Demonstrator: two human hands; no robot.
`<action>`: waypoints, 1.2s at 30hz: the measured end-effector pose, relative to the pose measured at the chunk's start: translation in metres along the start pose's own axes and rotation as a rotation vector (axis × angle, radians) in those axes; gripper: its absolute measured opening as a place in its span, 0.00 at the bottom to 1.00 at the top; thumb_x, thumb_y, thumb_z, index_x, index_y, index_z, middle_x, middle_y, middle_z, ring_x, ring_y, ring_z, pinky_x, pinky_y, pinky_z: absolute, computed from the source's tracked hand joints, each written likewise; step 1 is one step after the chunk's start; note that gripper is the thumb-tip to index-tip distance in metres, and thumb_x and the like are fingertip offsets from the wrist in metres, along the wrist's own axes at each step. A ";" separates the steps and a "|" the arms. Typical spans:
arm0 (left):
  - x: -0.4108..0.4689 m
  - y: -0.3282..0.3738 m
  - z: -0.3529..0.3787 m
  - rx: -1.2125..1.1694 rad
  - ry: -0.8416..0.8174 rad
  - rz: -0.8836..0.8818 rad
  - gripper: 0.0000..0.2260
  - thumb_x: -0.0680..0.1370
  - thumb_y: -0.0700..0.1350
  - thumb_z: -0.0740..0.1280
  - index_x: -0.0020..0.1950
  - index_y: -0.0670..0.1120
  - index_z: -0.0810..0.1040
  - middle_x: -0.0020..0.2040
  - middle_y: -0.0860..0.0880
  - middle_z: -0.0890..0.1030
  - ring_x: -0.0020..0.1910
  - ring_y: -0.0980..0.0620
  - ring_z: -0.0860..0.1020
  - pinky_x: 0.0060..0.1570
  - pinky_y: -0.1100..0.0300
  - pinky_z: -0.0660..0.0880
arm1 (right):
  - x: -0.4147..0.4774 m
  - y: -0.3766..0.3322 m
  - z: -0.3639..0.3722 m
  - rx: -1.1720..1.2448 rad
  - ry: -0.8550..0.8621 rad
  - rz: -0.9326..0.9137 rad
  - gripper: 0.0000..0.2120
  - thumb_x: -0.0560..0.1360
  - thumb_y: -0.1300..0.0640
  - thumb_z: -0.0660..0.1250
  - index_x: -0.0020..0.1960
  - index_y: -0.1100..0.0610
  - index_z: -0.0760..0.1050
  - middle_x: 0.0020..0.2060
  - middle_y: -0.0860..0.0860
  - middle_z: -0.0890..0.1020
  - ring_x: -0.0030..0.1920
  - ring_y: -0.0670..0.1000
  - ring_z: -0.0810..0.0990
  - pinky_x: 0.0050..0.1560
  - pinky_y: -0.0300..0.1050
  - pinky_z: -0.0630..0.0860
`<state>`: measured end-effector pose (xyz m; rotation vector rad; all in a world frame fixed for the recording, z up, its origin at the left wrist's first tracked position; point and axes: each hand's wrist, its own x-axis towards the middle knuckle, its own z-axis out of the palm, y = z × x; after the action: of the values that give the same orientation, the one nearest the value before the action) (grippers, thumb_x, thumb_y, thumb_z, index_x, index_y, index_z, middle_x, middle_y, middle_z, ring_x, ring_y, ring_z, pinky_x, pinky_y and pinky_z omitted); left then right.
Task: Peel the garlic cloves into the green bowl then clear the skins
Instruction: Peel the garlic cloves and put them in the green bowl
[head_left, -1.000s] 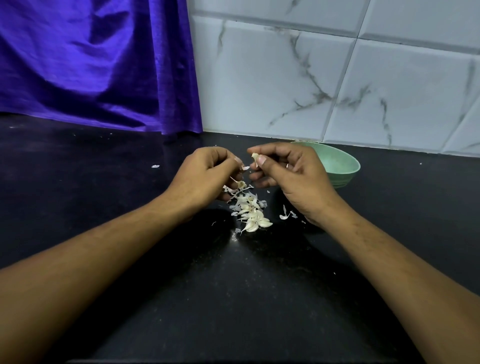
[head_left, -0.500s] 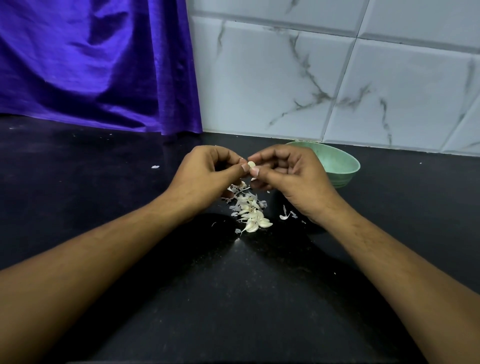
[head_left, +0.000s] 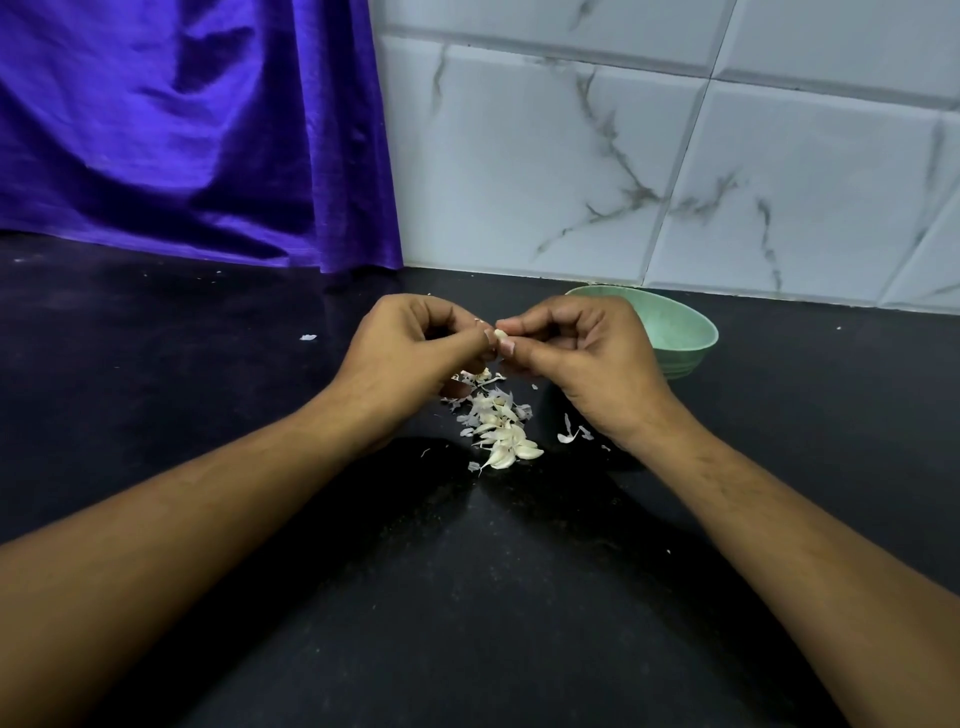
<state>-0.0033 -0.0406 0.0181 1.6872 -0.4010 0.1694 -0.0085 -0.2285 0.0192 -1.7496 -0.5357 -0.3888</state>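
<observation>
Head view: both hands meet above black speckled stone counter (head_left: 467, 597). Left hand (head_left: 415, 348) and right hand (head_left: 582, 353), fingers curled, pinch one small pale garlic clove (head_left: 500, 335) between thumbs and fingertips. Clove mostly covered by fingers; long axis and pointing unclear. Green bowl (head_left: 680, 332), round, smooth, matte, sits just behind right hand, near glossy marbled wall tiles (head_left: 623, 156). Below hands, pile (head_left: 498, 421) of curved pointed cloves and papery white skins lies on counter. Thin flakes (head_left: 570, 434) beside right wrist. Shiny purple cloth (head_left: 182, 130) hangs in folds, back left.
</observation>
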 end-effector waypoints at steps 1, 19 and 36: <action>-0.001 0.000 0.001 -0.017 0.011 -0.008 0.06 0.76 0.40 0.75 0.42 0.38 0.85 0.43 0.36 0.85 0.41 0.48 0.82 0.38 0.56 0.81 | 0.000 0.000 0.001 0.006 -0.001 -0.002 0.06 0.73 0.68 0.77 0.49 0.62 0.86 0.42 0.56 0.88 0.44 0.56 0.88 0.47 0.45 0.83; 0.004 0.001 -0.002 0.200 0.081 0.098 0.07 0.70 0.52 0.72 0.38 0.49 0.84 0.35 0.45 0.85 0.40 0.40 0.85 0.46 0.38 0.83 | -0.004 -0.007 0.007 0.158 -0.016 0.166 0.07 0.75 0.69 0.74 0.52 0.65 0.81 0.43 0.66 0.85 0.40 0.56 0.86 0.48 0.53 0.84; 0.003 0.000 -0.006 0.210 0.012 0.133 0.10 0.78 0.53 0.75 0.45 0.46 0.85 0.40 0.45 0.86 0.45 0.38 0.84 0.46 0.38 0.82 | -0.004 -0.008 0.001 0.113 -0.061 0.188 0.06 0.77 0.68 0.71 0.54 0.64 0.80 0.41 0.58 0.86 0.40 0.56 0.85 0.47 0.55 0.84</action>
<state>0.0003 -0.0350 0.0201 1.8648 -0.5006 0.3286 -0.0165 -0.2262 0.0234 -1.6902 -0.4242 -0.1705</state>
